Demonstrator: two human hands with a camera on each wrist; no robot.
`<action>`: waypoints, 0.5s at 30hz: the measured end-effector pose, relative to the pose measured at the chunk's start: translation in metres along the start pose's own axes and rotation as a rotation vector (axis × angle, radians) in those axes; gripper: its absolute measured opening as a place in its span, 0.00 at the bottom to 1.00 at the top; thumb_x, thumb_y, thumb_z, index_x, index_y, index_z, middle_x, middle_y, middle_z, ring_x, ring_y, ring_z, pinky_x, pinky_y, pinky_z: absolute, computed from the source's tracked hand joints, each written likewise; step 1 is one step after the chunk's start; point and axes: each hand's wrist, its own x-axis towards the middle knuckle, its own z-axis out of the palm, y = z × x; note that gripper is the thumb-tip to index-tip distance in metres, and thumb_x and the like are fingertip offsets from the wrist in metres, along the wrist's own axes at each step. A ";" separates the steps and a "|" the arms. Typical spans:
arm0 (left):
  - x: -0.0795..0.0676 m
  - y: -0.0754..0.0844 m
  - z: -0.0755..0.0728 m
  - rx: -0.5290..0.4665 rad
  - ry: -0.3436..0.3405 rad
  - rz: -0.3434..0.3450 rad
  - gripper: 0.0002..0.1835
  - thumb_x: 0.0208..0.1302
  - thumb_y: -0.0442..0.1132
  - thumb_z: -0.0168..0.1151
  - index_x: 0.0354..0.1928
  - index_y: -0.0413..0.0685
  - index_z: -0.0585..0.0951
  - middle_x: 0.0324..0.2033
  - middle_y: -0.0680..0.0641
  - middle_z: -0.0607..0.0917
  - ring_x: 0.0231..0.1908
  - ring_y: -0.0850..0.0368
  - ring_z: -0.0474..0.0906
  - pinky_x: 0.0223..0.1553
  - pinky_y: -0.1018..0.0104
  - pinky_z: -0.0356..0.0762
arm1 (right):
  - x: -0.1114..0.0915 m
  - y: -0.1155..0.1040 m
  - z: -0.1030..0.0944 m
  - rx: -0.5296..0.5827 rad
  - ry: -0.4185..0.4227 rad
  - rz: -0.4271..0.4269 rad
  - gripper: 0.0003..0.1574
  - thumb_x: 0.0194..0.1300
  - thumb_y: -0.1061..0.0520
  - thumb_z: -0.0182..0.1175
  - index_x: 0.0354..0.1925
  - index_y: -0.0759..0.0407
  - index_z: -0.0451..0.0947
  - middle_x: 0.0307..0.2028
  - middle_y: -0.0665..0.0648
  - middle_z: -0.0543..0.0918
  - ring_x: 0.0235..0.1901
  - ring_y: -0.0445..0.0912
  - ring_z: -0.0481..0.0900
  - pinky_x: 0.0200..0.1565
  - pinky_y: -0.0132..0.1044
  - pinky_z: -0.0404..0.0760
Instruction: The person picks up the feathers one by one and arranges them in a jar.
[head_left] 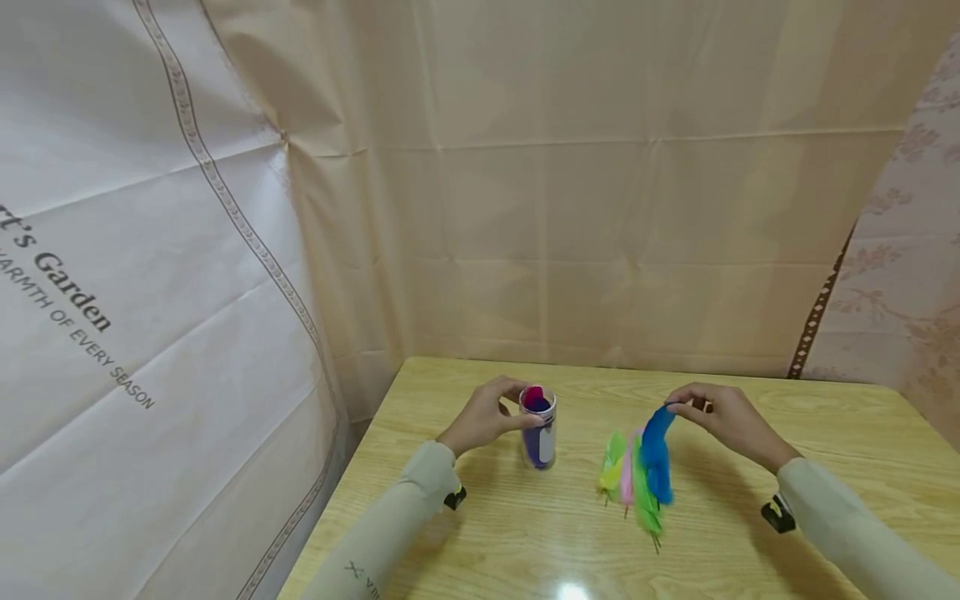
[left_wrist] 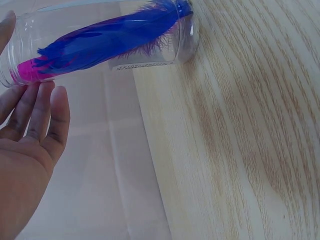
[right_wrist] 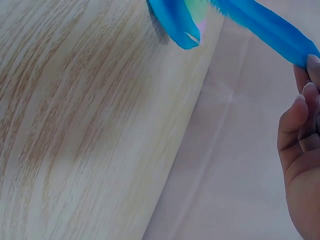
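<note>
My right grip (head_left: 723, 418) pinches a blue feather (head_left: 657, 432) by one end, near the other feathers (head_left: 642, 492) on the worktop (head_left: 450, 542); my left grip (head_left: 487, 418) clasps the jar (head_left: 547, 448) near its rim. I expect the feather weightless, soft, easily creased: best pinched lightly along its shaft.

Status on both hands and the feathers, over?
Left hand gripping jar, feathers inside. Right hand pinching blue feather by one end. Loose feathers on table between hands.

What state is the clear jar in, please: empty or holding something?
The jar holds something: a blue feather and a pink one show through its clear wall.
</note>
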 end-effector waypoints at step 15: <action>0.000 0.001 0.000 0.011 -0.002 0.006 0.30 0.60 0.56 0.76 0.62 0.55 0.82 0.51 0.58 0.83 0.49 0.62 0.78 0.43 0.66 0.83 | 0.004 -0.010 0.000 0.017 0.056 -0.038 0.04 0.74 0.54 0.64 0.44 0.46 0.86 0.27 0.45 0.80 0.23 0.41 0.71 0.23 0.33 0.70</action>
